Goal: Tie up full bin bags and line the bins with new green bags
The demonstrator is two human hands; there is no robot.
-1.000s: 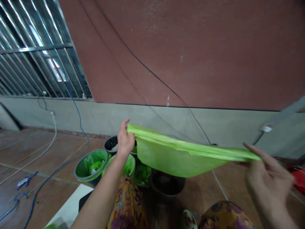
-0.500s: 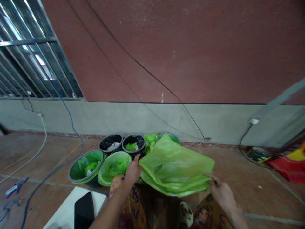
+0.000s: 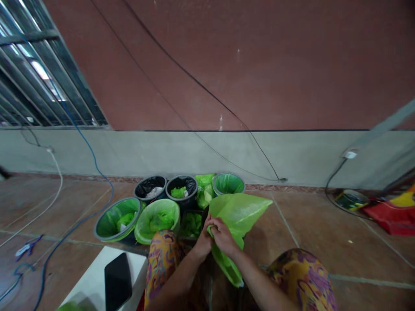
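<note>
A large light-green plastic bag is gathered at its left edge between both hands, its loose side fanning out to the right and its lower end hanging down between the knees. My left hand is closed on the bunched edge. Right against it, my right hand also grips the bag, fingers curled round the plastic. Just beyond the hands stand several lined bins, among them a green-lined bin and a black-lined bin with green plastic inside. Another green-lined bin stands behind the bag.
To the left, a black phone lies on a white box-like surface. A blue cable and a pair of purple-handled cutters are on the tiled floor. A red item lies at the right by the wall.
Both hands have come together at the middle from wide apart. The bag, stretched flat between them before, is now bunched along one side and hangs lower.
</note>
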